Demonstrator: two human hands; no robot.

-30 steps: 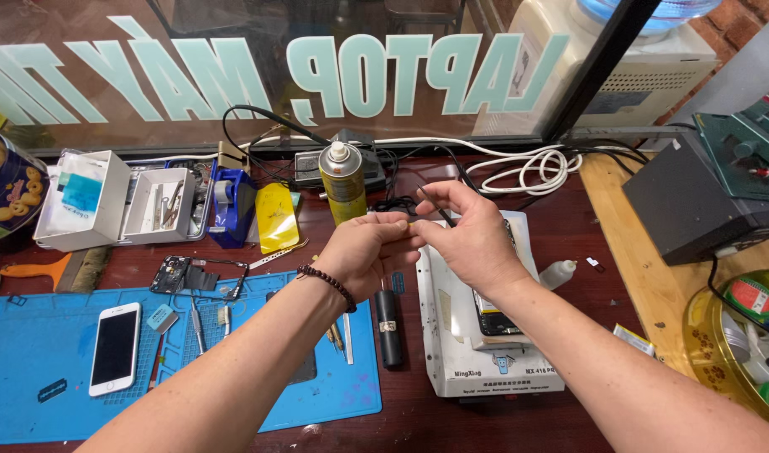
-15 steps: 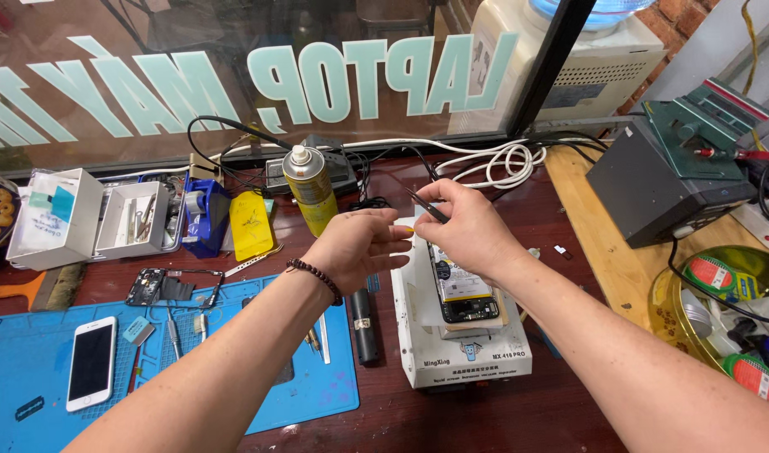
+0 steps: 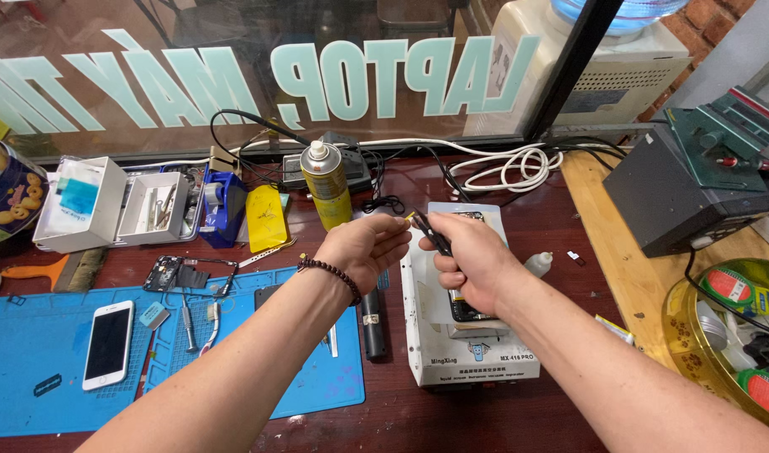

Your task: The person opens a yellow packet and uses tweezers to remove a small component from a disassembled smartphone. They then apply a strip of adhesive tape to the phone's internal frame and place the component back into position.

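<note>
My left hand [image 3: 363, 247], with a dark bead bracelet on the wrist, pinches a tiny yellowish piece [image 3: 408, 216] at its fingertips. My right hand [image 3: 472, 260] is closed around black tweezers [image 3: 430, 232], whose tip points at those fingertips. Both hands meet just above a white box-shaped heating machine [image 3: 464, 356]. A dark phone [image 3: 466, 312] lies on the machine, mostly hidden under my right hand.
A yellow spray can [image 3: 325, 180] stands behind the hands. A black cylindrical tool [image 3: 373, 323] lies beside the machine. On the left, a blue mat [image 3: 32, 377] holds a white phone [image 3: 109, 344] and small tools. White boxes [image 3: 74, 205] are at back left, a black device [image 3: 686, 201] and yellow bowl [image 3: 695, 352] at right.
The view has shifted over the bench. My hands stay together over the machine, and my right hand has lowered a little with the tweezers.
</note>
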